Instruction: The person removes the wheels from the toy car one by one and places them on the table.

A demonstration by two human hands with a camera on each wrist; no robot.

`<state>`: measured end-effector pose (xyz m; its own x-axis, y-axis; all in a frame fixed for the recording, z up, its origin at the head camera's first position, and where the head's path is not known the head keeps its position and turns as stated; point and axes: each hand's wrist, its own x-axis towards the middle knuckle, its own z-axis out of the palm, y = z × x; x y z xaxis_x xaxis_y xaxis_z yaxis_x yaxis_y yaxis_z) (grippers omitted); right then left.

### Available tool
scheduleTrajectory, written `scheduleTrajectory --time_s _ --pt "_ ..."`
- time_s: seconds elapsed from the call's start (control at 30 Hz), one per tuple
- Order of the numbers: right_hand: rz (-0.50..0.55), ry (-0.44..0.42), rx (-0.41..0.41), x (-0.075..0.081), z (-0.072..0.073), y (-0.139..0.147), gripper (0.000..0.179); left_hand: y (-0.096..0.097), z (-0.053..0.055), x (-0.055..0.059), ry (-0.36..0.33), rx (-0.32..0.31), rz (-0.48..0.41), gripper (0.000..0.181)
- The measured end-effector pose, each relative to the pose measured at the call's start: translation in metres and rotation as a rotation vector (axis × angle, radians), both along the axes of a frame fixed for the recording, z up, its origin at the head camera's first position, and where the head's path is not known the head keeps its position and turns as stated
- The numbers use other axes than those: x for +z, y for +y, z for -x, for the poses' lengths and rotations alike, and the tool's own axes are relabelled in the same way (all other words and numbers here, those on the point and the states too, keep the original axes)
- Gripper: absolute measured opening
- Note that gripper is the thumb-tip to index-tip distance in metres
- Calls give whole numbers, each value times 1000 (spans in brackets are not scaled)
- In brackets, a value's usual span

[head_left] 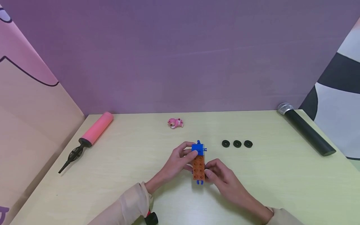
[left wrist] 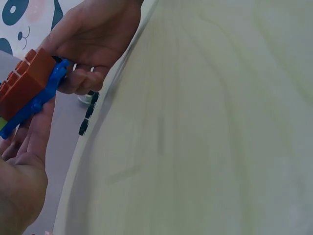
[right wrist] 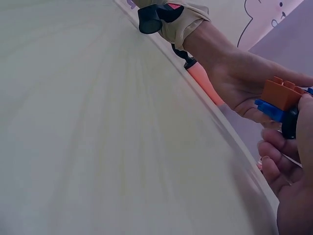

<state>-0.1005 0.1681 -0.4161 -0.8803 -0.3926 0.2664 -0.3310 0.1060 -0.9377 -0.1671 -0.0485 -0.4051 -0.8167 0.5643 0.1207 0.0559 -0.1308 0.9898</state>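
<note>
Over the table, my left hand [head_left: 177, 161] grips a toy block vehicle [head_left: 198, 167], its thumb on the blue brick [head_left: 198, 148] at the far end. The vehicle has an orange studded brick [left wrist: 30, 78] on a blue base [left wrist: 46, 93] with small pegs. My right hand [head_left: 223, 179] is at the vehicle's right side, pinching a black wheel [right wrist: 290, 123] against the base. Whether the wheel sits on its peg is hidden by the fingers. Three more black wheels [head_left: 237, 144] lie in a row on the table beyond the right hand.
A pink hand pump [head_left: 98, 128] with a black nozzle lies at the left. A small pink bear figure [head_left: 175, 123] is near the back wall. A black microphone [head_left: 307, 131] lies along the right edge. A black and red object [head_left: 152, 218] shows beside the left sleeve.
</note>
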Motion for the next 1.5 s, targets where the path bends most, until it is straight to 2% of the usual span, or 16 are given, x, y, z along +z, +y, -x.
scheduleTrajectory --time_s 0.17,0.33,0.57,0.73,0.97,1.23,1.5 --pt "35 12 -46 1 -2 -3 14 -2 -1 -1 -14 -17 -4 67" --pt "52 12 -72 1 -2 -4 15 -1 -2 1 16 -17 -2 67" --pt "-26 15 -127 -1 -2 -2 16 -1 -3 2 36 -6 -11 69" --pt "-17 77 -120 -2 -3 -2 16 -3 -3 0 49 12 -5 71" --pt "-20 186 -131 -5 -3 -2 12 -3 -3 3 50 -7 -7 70" --pt "-84 351 -165 -8 0 -3 22 -2 -3 2 48 -28 -10 66" --pt "-136 447 -179 -8 1 -3 29 -3 -2 3 56 -51 -12 61"
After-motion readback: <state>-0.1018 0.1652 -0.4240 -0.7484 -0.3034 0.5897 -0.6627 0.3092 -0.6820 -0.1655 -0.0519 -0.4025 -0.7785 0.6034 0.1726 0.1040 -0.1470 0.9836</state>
